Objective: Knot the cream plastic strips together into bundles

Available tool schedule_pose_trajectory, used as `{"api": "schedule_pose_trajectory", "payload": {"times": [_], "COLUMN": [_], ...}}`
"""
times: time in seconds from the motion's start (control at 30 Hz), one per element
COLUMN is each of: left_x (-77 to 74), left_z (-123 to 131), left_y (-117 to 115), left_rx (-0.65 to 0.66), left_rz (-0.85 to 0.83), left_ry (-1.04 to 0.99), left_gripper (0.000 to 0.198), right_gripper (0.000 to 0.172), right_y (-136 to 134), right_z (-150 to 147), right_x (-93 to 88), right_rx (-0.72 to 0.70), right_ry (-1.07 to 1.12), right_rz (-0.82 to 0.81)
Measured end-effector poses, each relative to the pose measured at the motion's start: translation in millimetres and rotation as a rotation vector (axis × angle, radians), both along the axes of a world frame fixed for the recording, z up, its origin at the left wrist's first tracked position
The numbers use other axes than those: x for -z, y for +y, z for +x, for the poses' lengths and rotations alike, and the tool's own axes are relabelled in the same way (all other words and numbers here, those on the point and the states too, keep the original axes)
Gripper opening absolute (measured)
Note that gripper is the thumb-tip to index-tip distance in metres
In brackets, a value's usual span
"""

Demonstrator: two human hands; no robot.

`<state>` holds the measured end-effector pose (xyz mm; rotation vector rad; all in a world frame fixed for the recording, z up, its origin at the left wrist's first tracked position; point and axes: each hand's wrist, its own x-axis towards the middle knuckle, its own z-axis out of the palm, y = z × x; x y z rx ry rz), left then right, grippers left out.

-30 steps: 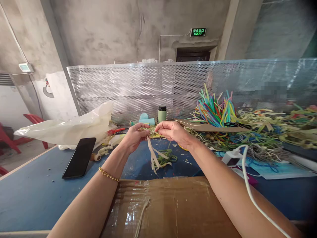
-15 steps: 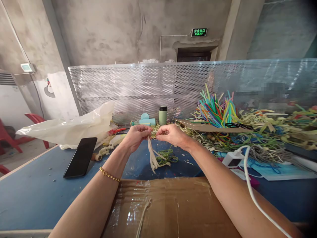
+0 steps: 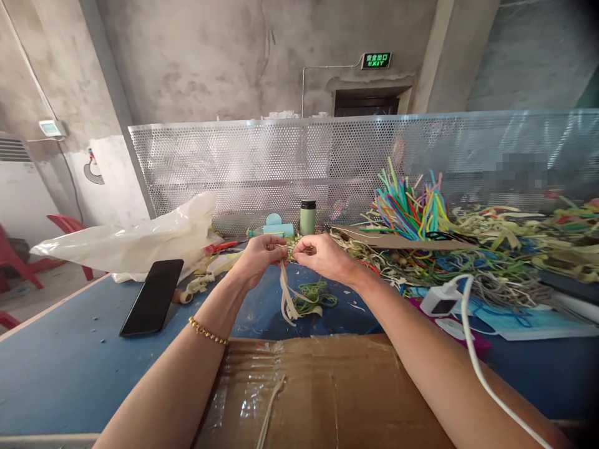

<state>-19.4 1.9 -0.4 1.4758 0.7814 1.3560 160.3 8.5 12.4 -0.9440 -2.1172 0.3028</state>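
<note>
Both my hands are raised over the blue table (image 3: 56, 368), close together. My left hand (image 3: 257, 257) pinches the top of a bundle of pale flat strips (image 3: 286, 296) that hang down toward the table. My right hand (image 3: 322, 254) has its fingers curled and pinches the same bundle's top from the right. A small tangle of green cord (image 3: 316, 294) lies on the table just below the hands. A taped cardboard box (image 3: 322, 393) sits under my forearms at the near edge.
A black phone (image 3: 152, 297) lies at the left by a large pale plastic bag (image 3: 135, 240). A green flask (image 3: 307, 217) stands at the perforated metal screen (image 3: 234, 168). Heaps of coloured strips (image 3: 421, 212) fill the right. A white charger (image 3: 437, 300) and its cable (image 3: 472, 349) cross my right arm.
My hands have drawn closer together at the top of the strip bundle. The camera has shifted slightly; nothing else has moved.
</note>
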Motion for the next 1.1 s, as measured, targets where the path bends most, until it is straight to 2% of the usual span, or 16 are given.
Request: {"api": "schedule_pose_trajectory", "payload": {"times": [0.13, 0.23, 0.3, 0.43, 0.6, 0.73, 0.93, 1.03, 1.1], "left_x": [-3.1, -4.4, -4.3, -2.9, -2.2, -2.4, -2.2, -3.4, -4.2], "left_z": [0, -1, -1, -1, 2, 3, 3, 4, 5], "left_y": [-2, -3, -2, -1, -1, -3, -5, -7, -7], "left_rx": [0.068, 0.103, 0.094, 0.047, -0.060, -0.060, -0.052, -0.049, -0.049], "left_rz": [-0.049, -0.105, -0.109, -0.053, 0.022, 0.019, 0.050, 0.060, 0.060], "left_ry": [-0.091, -0.160, -0.176, -0.127, 0.010, 0.069, 0.128, 0.134, 0.132], "left_gripper": [0.016, 0.016, 0.017, 0.014, 0.014, 0.015, 0.005, 0.005, 0.006], "right_gripper": [0.016, 0.019, 0.015, 0.020, 0.019, 0.014, 0.013, 0.013, 0.010], "right_y": [2, 3, 3, 1, 1, -2, -7, -8, -7], "right_z": [2, 4, 3, 3, 3, 1, -4, -7, -9], "right_x": [0.7, 1.7, 2.0, 0.8, -1.1, -1.0, 0.4, 1.5, 2.1], "right_rx": [0.088, -0.050, -0.119, -0.122, -0.056, -0.026, 0.096, 0.118, 0.118], "right_ry": [-0.120, -0.131, -0.072, 0.052, 0.018, 0.018, -0.034, 0.006, 0.080], "right_rz": [0.107, 0.013, -0.066, -0.100, 0.052, 0.130, 0.315, 0.332, 0.271]}}
